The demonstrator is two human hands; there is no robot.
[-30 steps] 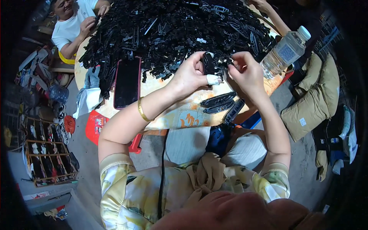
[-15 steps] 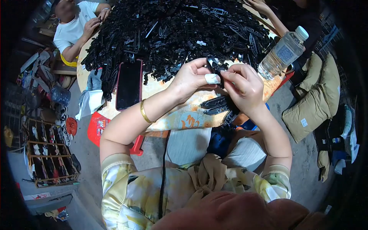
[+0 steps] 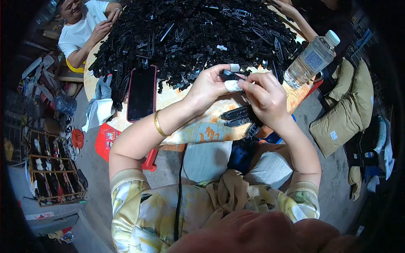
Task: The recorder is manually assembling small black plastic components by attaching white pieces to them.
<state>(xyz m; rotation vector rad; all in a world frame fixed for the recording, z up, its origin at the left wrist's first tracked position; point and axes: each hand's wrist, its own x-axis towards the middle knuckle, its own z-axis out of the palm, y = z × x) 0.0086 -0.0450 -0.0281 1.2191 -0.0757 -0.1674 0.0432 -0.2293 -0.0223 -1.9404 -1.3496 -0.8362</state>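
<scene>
Above the table's near edge, my left hand (image 3: 209, 87) pinches a small black plastic piece (image 3: 230, 75) between thumb and forefinger. White tape wraps that thumb, and the forefinger's tip is covered too. My right hand (image 3: 266, 93) has its fingers closed at the other end of the piece, touching it near the left thumb; they hide part of it. Beyond both hands spreads a large heap of black plastic parts (image 3: 198, 38). Just below the right hand, a few long black parts (image 3: 236, 116) lie apart from the heap.
A phone (image 3: 141, 95) lies left of my hands, beside a grey glove (image 3: 103, 87) and white paper (image 3: 100, 113). A clear bottle (image 3: 310, 59) stands right. Across the table, a person in a white shirt (image 3: 86, 29) sits left; another person's arm (image 3: 301, 23) reaches in at right. Stuffed sacks (image 3: 344, 118) lie beyond.
The black piece has turned from standing up to lying flatter between my fingers. My right fingers have shifted slightly left and closer to the left thumb.
</scene>
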